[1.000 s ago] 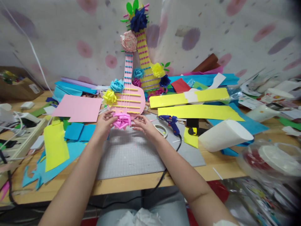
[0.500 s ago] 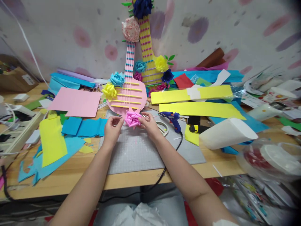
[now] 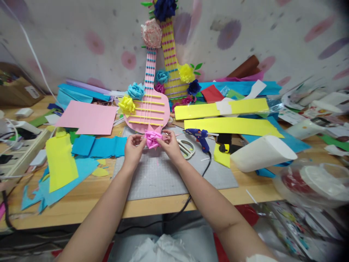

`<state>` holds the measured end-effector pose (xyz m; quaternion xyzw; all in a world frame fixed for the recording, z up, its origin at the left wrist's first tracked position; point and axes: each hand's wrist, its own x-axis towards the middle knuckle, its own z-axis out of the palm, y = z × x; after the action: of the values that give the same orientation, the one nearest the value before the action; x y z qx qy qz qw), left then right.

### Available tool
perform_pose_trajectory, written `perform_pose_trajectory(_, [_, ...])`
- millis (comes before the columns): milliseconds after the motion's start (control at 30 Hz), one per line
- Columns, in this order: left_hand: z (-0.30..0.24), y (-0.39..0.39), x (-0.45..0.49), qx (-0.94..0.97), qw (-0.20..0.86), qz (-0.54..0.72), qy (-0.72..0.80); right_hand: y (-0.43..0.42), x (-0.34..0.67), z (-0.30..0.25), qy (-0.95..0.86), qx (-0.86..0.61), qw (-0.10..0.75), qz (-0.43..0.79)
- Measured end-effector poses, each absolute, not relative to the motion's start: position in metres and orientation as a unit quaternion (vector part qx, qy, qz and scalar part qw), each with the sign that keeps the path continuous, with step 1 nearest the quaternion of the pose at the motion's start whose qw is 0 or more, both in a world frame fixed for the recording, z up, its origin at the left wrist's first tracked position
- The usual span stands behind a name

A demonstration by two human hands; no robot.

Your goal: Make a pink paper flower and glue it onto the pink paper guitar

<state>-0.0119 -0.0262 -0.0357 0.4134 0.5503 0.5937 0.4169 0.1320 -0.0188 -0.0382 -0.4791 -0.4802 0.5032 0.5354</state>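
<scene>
A small pink paper flower (image 3: 152, 139) is pinched between my two hands above the grey cutting mat (image 3: 163, 174). My left hand (image 3: 133, 148) grips its left side with curled fingers. My right hand (image 3: 171, 143) holds its right side the same way. Just behind the flower lies a pink paper guitar (image 3: 148, 109) carrying a yellow flower (image 3: 127, 104) and a light blue flower (image 3: 135, 91). A yellow paper guitar (image 3: 170, 58) with more flowers leans on the wall behind it.
A blue glue gun (image 3: 200, 137) and scissors (image 3: 185, 147) lie right of my hands. Yellow paper strips (image 3: 231, 125), a rolled white sheet (image 3: 261, 154), a pink sheet (image 3: 87, 117), blue and yellow scraps (image 3: 61, 163) and a power strip (image 3: 19, 153) crowd the wooden table (image 3: 81, 203).
Both hands drew the pink flower back from the pink guitar's lower edge toward me, over the mat, and closed in tighter round it. The view tilted slightly downward.
</scene>
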Motion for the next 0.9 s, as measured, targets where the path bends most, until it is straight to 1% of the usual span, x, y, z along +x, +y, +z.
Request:
perform_pose_trajectory(233, [-0.031,-0.027,-0.011,0.414,0.436,0.598,0.53,-0.02,0.132,-0.04,-0.482,-0.482,0.531,0.504])
perform_pose_trajectory(400, [-0.036,-0.026,-0.012,0.445,0.413,0.593,0.529,-0.02,0.13,-0.048,-0.512,-0.487,0.525,0.473])
perform_pose_trajectory(567, [-0.036,-0.027,-0.012,0.457,0.393,0.585,0.543,-0.023,0.13,-0.048,-0.515,-0.478,0.535,0.47])
perform_pose_trajectory(633, [-0.034,-0.03,-0.012,0.48,0.347,0.575,0.564,-0.025,0.13,-0.045,-0.51,-0.484,0.538,0.464])
perform_pose_trajectory(700, [-0.033,-0.035,-0.012,0.537,0.263,0.559,0.575,-0.026,0.13,-0.043,-0.502,-0.494,0.546,0.454])
perform_pose_trajectory(800, [-0.031,-0.041,-0.011,0.646,0.147,0.514,0.545,-0.026,0.128,-0.041,-0.487,-0.494,0.551,0.463])
perform_pose_trajectory(900, [-0.033,-0.044,-0.008,0.716,0.084,0.47,0.508,-0.026,0.125,-0.042,-0.484,-0.477,0.545,0.492])
